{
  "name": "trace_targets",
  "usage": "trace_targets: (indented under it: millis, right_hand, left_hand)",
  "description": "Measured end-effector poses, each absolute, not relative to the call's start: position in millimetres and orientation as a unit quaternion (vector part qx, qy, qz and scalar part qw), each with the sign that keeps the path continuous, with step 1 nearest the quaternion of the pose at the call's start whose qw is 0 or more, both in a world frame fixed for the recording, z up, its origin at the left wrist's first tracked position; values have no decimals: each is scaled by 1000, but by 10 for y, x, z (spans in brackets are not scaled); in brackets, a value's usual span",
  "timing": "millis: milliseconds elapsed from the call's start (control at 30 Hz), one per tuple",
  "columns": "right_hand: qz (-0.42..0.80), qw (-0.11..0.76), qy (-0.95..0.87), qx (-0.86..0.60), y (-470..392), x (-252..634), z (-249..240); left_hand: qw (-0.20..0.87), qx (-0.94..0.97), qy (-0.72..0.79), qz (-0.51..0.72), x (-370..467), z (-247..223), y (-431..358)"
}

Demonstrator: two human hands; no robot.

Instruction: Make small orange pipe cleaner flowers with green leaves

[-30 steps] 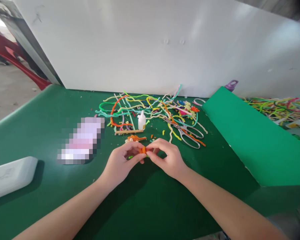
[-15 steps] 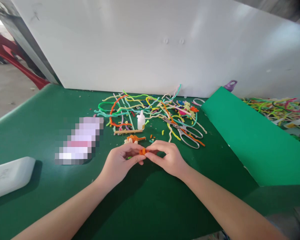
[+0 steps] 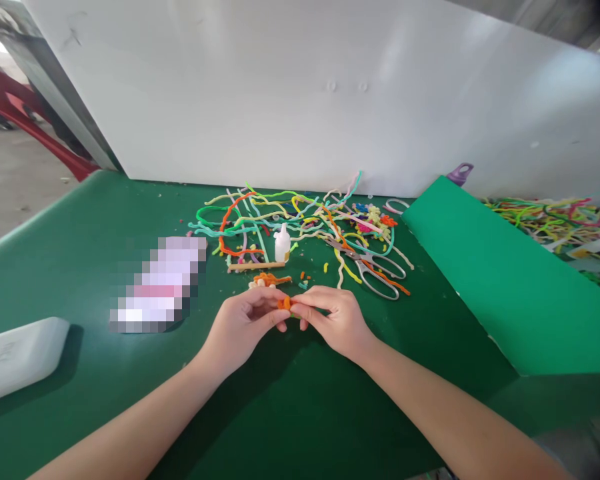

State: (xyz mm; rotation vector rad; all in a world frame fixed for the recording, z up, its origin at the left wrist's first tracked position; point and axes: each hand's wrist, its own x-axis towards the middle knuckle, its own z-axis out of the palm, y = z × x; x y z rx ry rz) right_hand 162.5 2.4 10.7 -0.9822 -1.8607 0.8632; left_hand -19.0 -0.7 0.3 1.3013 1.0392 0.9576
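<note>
White case (image 3: pixel 23 360) at far left: out of the way, low risk. Pixelated item (image 3: pixel 160 283) next, well apart from the fingers.

Left hand (image 3: pixel 243 323): thumb and fingertips pinching the orange piece (image 3: pixel 284 303). Fuzzy cords (image 3: pixel 233 250) tangle behind; pulling one out could drag its neighbours, since they cross. Stick (image 3: pixel 256 267) lies at the pile's near edge; looks round, so a nudge might roll it. Orange-and-cream bundle (image 3: pixel 266 280) sits just beyond the left fingers; a knuckle could catch it.

Bottle (image 3: pixel 283 245) is upright, small base. A forward bump could tip it; can't tell if it's capped, so a leak is possible.

Orange piece is between both sets of fingertips, in front of the bottle. Soft, I'd guess: uneven pinch could squash or twist it.

Right hand (image 3: pixel 335 320): also pinching it; exact contact hidden. Scissors (image 3: pixel 367 263) beyond, among cords, so could snag. Green board (image 3: pixel 520 287) at right, clear of the arm.
</note>
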Motion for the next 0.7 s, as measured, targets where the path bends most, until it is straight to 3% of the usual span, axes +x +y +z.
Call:
trace_targets:
  millis: [700]
  right_hand:
    - [214,462,-799,-321,58,1692,103]
  left_hand:
    - [546,577,452,406,-186,32,-13]
